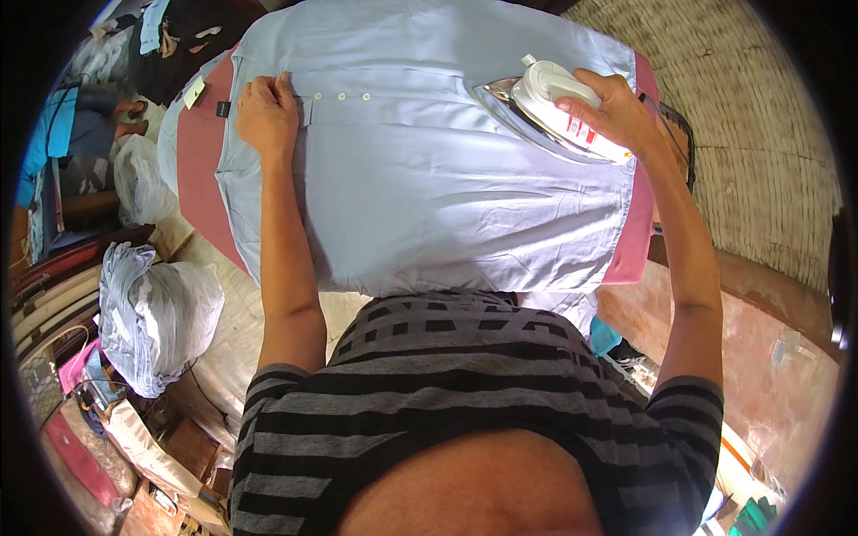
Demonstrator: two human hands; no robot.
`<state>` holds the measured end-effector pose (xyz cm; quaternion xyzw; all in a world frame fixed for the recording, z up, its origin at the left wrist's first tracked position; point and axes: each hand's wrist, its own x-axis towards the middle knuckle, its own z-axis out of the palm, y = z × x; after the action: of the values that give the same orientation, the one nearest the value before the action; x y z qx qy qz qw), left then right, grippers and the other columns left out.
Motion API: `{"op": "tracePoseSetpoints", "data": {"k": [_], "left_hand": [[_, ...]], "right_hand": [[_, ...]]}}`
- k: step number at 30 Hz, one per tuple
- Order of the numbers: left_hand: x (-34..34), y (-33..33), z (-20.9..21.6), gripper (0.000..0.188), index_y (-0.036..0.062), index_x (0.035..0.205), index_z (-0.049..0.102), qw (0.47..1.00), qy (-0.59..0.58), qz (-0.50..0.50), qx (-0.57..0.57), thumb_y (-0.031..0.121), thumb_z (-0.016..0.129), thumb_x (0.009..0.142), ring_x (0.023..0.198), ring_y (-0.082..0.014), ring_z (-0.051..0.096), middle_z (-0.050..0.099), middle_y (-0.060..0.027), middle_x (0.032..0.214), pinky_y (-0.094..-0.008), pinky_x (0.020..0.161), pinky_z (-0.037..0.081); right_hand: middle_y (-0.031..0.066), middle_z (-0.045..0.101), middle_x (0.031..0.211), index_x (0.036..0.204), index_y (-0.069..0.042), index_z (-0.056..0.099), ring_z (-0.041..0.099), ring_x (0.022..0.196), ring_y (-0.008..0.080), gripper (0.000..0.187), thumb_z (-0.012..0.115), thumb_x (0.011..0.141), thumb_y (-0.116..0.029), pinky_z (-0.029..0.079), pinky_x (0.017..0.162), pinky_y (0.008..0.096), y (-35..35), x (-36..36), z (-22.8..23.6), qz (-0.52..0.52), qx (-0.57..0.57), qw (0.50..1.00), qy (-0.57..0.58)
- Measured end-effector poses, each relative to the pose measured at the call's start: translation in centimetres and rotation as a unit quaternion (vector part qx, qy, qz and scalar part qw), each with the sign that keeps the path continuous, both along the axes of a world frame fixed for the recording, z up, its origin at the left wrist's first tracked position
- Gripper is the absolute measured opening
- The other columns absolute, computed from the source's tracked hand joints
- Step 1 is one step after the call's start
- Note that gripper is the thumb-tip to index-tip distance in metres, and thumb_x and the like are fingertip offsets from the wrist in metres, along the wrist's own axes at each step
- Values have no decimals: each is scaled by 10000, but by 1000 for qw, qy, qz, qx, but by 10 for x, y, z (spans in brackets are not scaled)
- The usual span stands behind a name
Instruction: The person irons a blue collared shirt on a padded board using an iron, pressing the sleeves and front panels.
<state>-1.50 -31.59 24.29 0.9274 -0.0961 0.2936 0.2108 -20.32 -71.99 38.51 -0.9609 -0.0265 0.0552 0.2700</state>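
A light blue shirt (393,192) lies spread over a reddish ironing board (201,147), its neck end to the left. Three pale buttons (342,96) run along its placket. My right hand (617,107) is closed round the handle of a white iron (572,112), which rests on the shirt near the board's right end, tip pointing left. Curled fingers of my left hand (268,112) pinch the shirt at the neck end of the placket; the fingertips are partly hidden. Creases run through the cloth below the iron.
On the left stands a bundle of pale blue clothes (156,317) partly in clear plastic. A clear plastic bag (143,183) lies farther back, near a person's legs (103,125). Woven matting (742,134) covers the wall at the right. A cardboard box (152,447) sits at lower left.
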Motion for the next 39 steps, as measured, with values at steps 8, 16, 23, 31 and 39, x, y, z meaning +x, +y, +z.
{"op": "tracePoseSetpoints", "data": {"k": [8, 16, 23, 31, 39], "left_hand": [[-3, -2, 3, 292, 80, 794, 631, 1000, 7, -3, -18, 347, 644, 910, 798, -300, 616, 629, -69, 799, -434, 692, 473], [-3, -5, 3, 261, 80, 780, 631, 999, -26, 3, -30, 316, 662, 887, 786, -319, 618, 631, -91, 792, -445, 666, 469], [-9, -4, 7, 268, 77, 791, 649, 997, 6, 9, -74, 332, 673, 869, 808, -310, 627, 647, -86, 817, -418, 689, 478], [-9, -5, 8, 307, 77, 808, 663, 996, 30, 26, -84, 377, 663, 874, 821, -285, 623, 640, -69, 813, -409, 710, 474], [-12, -7, 11, 284, 85, 780, 655, 994, 25, 28, -103, 358, 683, 852, 817, -284, 618, 631, -68, 794, -410, 710, 472]], "right_hand": [[83, 577, 653, 918, -4, 631, 487, 596, 127, 339, 711, 905, -333, 432, 558, 315, 0, 1, 0, -10, 0, 1000, 14], [142, 572, 633, 885, -14, 607, 510, 549, 141, 330, 711, 899, -327, 442, 539, 333, -5, -2, -4, 22, -45, 996, -74], [200, 596, 625, 832, 6, 572, 561, 520, 281, 432, 734, 868, -392, 446, 537, 385, 3, 0, 5, 3, 5, 1000, -13], [199, 605, 624, 821, 20, 574, 577, 511, 244, 359, 733, 874, -298, 437, 515, 369, 4, 2, 5, 24, 12, 999, -47], [184, 640, 653, 855, 20, 616, 615, 546, 201, 345, 717, 890, -308, 460, 539, 342, 9, 0, 6, 18, 20, 999, -42]]}}
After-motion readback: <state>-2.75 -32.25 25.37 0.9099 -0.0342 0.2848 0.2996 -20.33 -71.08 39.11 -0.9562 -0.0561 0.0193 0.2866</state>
